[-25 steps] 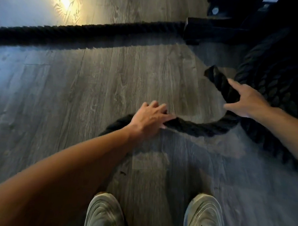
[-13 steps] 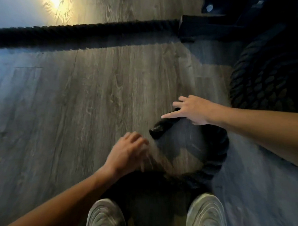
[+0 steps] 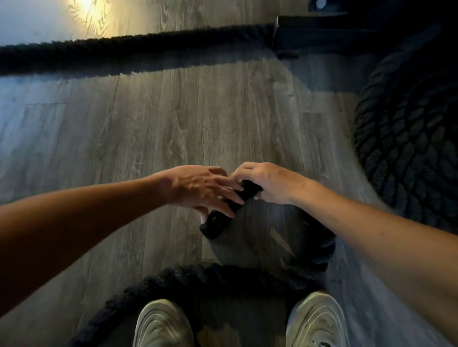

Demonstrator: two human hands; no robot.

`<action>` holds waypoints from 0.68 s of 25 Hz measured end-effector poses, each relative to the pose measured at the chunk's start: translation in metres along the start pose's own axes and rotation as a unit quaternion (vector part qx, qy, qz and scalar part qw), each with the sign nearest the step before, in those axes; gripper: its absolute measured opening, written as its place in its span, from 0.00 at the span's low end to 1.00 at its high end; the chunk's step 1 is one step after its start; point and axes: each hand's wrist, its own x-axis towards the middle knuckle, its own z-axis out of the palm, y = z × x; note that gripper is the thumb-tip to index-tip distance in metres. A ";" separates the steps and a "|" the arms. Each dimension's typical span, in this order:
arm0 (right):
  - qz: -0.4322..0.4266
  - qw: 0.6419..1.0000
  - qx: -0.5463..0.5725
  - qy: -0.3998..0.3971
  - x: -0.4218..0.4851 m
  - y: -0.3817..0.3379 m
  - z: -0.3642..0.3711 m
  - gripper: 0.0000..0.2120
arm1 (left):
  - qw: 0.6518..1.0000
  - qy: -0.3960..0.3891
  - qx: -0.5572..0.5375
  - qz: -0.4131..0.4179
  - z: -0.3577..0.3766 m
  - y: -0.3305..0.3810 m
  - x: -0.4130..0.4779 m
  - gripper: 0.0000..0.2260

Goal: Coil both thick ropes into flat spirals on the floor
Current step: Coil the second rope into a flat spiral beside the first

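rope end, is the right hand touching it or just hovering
Touching. The head view shows the right hand with its fingers curled over the rope end.

Right hand [image 3: 269,183] gripping rope end [image 3: 218,222], left hand [image 3: 201,188] touching it, rope [image 3: 322,245] looping before shoes [image 3: 318,326], coil [image 3: 418,145] at right
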 end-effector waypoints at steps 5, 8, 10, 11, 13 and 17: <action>0.139 0.973 0.044 0.178 -0.049 0.014 0.020 0.40 | 0.995 0.037 0.044 -0.077 0.013 0.028 0.015 0.24; 0.260 0.926 0.068 0.264 -0.099 0.023 0.032 0.37 | 0.980 0.066 0.082 -0.166 0.015 0.055 0.032 0.25; 0.353 0.879 0.176 0.267 -0.118 0.020 0.039 0.37 | 0.965 0.093 0.103 -0.225 0.016 0.068 0.040 0.25; 0.376 0.859 0.217 0.270 -0.121 0.017 0.044 0.35 | 0.956 0.105 0.112 -0.248 0.015 0.073 0.043 0.25; 0.369 0.853 0.251 0.270 -0.118 0.008 0.052 0.31 | 0.945 0.100 0.113 -0.291 0.012 0.080 0.048 0.26; 0.326 0.852 0.317 0.259 -0.086 -0.006 0.054 0.28 | 0.910 0.003 0.054 -0.412 -0.005 0.085 0.061 0.29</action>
